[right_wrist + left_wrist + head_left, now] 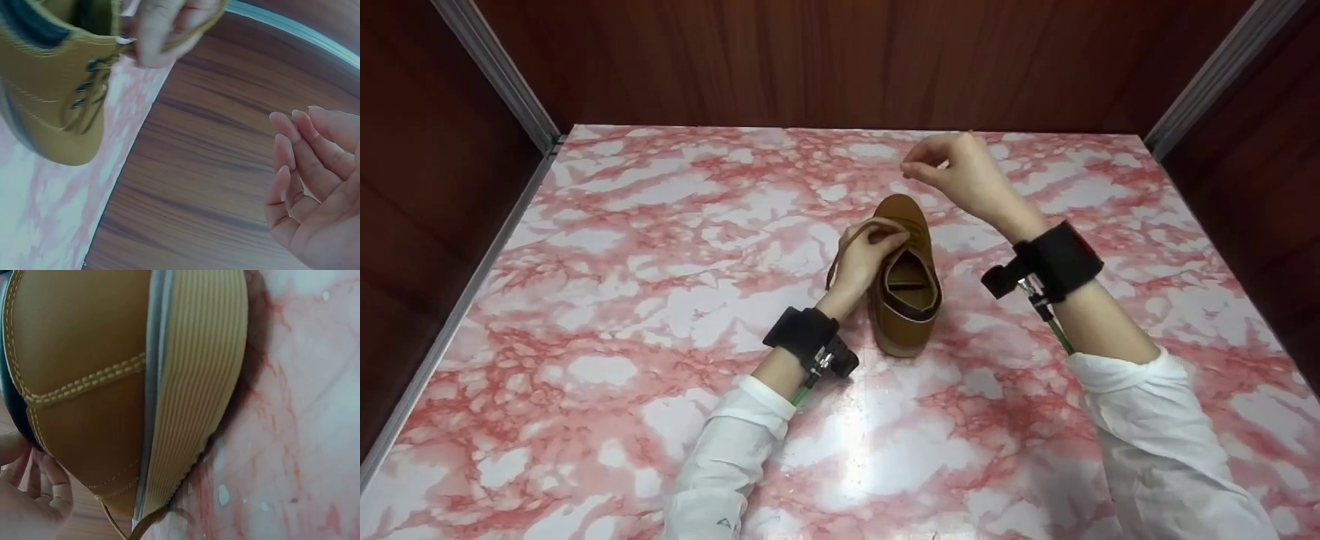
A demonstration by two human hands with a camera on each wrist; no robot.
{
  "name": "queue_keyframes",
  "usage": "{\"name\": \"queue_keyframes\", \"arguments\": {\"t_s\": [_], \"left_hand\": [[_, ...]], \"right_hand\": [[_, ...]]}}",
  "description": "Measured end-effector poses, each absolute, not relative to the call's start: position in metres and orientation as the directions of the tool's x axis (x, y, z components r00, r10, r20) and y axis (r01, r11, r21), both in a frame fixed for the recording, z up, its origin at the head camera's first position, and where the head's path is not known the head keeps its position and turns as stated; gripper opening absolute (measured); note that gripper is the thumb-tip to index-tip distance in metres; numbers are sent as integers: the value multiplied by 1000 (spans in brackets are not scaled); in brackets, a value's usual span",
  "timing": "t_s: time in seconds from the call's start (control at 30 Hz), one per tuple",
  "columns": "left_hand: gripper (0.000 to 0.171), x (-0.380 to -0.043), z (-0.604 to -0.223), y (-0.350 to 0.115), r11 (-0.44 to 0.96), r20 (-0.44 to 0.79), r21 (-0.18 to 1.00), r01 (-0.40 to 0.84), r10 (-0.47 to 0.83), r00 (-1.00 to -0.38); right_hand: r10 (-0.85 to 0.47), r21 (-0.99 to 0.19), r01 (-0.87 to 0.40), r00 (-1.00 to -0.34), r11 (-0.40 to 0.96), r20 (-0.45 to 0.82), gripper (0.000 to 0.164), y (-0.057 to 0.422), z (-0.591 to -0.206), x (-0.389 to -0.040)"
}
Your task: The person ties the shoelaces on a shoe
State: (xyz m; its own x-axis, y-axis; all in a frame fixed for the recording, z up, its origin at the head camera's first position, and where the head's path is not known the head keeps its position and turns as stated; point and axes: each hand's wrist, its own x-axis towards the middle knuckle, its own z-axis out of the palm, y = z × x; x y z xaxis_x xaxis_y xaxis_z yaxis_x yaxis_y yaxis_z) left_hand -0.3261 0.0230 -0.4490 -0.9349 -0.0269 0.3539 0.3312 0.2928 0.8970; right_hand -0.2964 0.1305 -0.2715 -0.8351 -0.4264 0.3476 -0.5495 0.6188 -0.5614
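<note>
A tan-brown lace-up shoe [904, 334] stands upright on its sole, toe pointing away from me, its dark collar facing up. My left hand [861, 259] is at the shoe's throat, thumb and fingertips pinching a shoelace [194, 31]. One strand of the lace loops over that hand and hangs down on the left; in the left wrist view a lace end [149, 521] droops by the sole. Beyond and right of the toe, my right hand [964, 172] is raised with loosely bent fingers. In the right wrist view nothing lies between its fingers [284, 149].
The shoe stands on a red-and-white marbled tabletop [660, 300]. Dark wood-grain panels [840, 60] enclose the back and both sides, with metal strips [502, 67] along the corners. Both wrists carry black straps [1069, 259] with small cameras and green cables.
</note>
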Motion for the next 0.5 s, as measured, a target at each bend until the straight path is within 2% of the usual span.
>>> {"name": "queue_keyframes", "arguments": {"t_s": [0.2,0.37,0.5], "left_hand": [[16,-297,-407,20,96,294,953,289,-42,-955],[14,-291,-396,24,90,304,951,295,-111,-946],[13,-289,-394,25,116,344,937,331,-122,-931]], "right_hand": [[-440,-564,-546,-836,619,327,14,139,-289,-290],[-451,-535,-553,-832,638,323,14,144,-300,-288],[-483,-509,-602,-798,616,360,12,146,-306,-288]]}}
